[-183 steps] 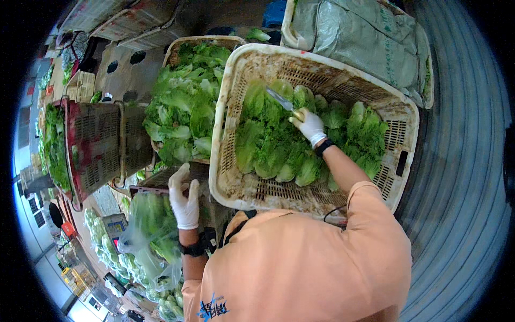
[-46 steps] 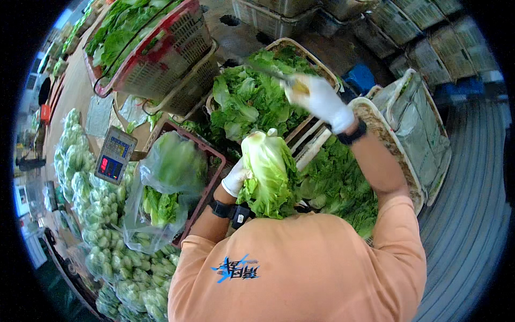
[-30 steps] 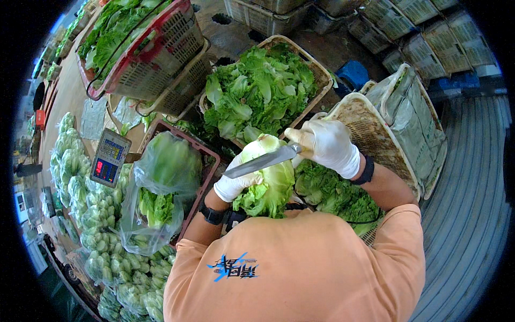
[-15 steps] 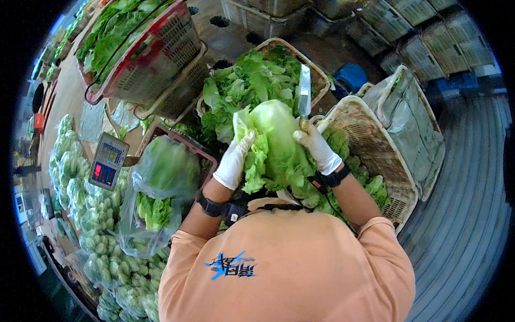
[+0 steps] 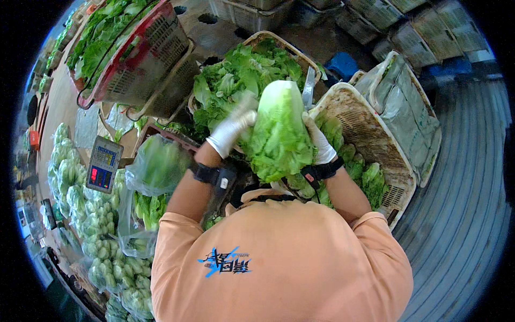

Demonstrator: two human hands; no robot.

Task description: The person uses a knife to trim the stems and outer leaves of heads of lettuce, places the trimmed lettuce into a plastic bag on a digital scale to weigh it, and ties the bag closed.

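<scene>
A head of lettuce (image 5: 282, 126) is upright in front of my chest, pale stem end pointing away and frilly leaves toward me. My right hand (image 5: 321, 140), in a white glove, grips its right side. A knife (image 5: 309, 88) sticks up from that same hand, blade pointing away; its handle is mostly hidden behind the lettuce. On the other side is my gloved left hand (image 5: 232, 133), its fingers smeared by motion, so I cannot tell whether they touch the leaves. Beyond lies a crate (image 5: 264, 35) heaped with loose lettuce leaves (image 5: 236, 75).
To the right, a dirty white crate (image 5: 370, 126) holds lettuce heads (image 5: 373, 180). At left are a digital scale (image 5: 104, 163), a plastic bag of lettuce (image 5: 155, 166) and several bagged vegetables (image 5: 104, 231). A red-rimmed basket (image 5: 134, 67) of greens stands far left.
The lettuce has turned more upright, its pale stem end now plain. My left hand has come away from its front leaves, up and to the left. The knife has dropped lower behind the lettuce.
</scene>
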